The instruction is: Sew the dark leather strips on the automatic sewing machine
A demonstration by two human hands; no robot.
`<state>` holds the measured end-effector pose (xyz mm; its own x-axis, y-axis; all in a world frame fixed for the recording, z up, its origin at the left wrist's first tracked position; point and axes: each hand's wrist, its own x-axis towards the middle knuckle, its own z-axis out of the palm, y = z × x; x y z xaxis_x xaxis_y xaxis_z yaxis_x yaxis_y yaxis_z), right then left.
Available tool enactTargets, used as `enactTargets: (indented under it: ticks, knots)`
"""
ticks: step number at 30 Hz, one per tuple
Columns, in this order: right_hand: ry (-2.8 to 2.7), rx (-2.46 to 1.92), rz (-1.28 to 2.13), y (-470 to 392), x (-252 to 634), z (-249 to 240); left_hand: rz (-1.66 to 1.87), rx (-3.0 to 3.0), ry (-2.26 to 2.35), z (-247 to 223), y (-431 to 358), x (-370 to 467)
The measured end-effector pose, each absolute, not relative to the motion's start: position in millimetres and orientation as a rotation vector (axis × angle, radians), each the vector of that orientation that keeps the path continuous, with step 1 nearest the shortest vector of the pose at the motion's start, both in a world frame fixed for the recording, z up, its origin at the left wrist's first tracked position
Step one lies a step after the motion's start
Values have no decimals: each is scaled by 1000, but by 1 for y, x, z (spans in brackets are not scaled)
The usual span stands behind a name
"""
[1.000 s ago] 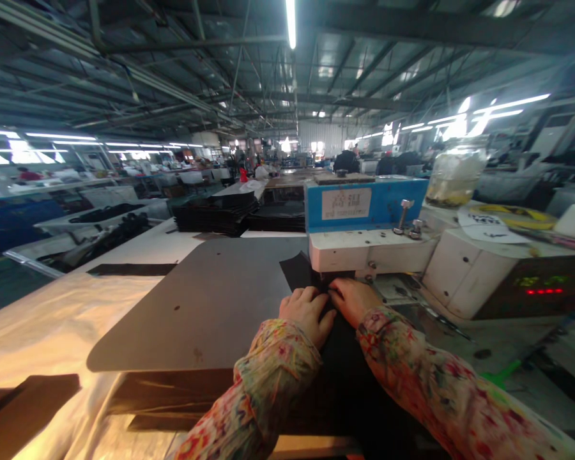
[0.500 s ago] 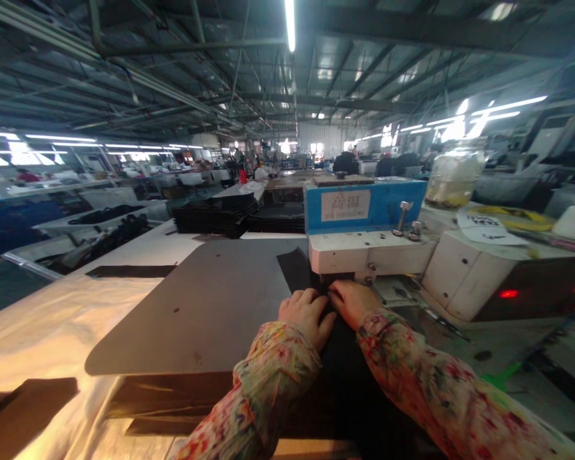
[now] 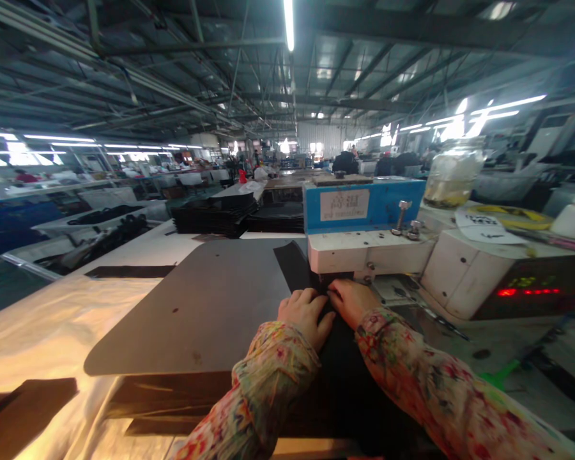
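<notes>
Black material [image 3: 291,263] lies over the right edge of a grey plate [image 3: 211,306] and runs under the head of a white and blue machine [image 3: 364,252]. My left hand [image 3: 304,314] presses on the black material just in front of the machine head, its fingers bent and close together, the thumb a little apart. Right beside it, my right hand [image 3: 353,301] pinches the black material's edge with thumb and forefinger near the head. The fingertips of both hands are partly hidden against the dark material.
Stacks of black pieces [image 3: 215,216] stand behind the plate. Brown pieces [image 3: 29,406] lie at the lower left. A glass jar [image 3: 453,176], a paper note [image 3: 489,229] and a green-handled tool [image 3: 501,375] are at the right.
The black strip on the plate has shifted slightly left and towards the back. Both hands stay nearly in place. More lit characters show on the machine's display.
</notes>
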<state>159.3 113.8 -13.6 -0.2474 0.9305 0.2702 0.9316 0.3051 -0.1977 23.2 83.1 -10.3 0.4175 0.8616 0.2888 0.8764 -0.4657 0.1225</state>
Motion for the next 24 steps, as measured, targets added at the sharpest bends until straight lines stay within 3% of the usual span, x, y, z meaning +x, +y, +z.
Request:
enactTargets:
  ticks: [24]
  knots:
    - [-2246,-1679,-24,114,159,-13,-529,-2609,-1564,-13,85,22]
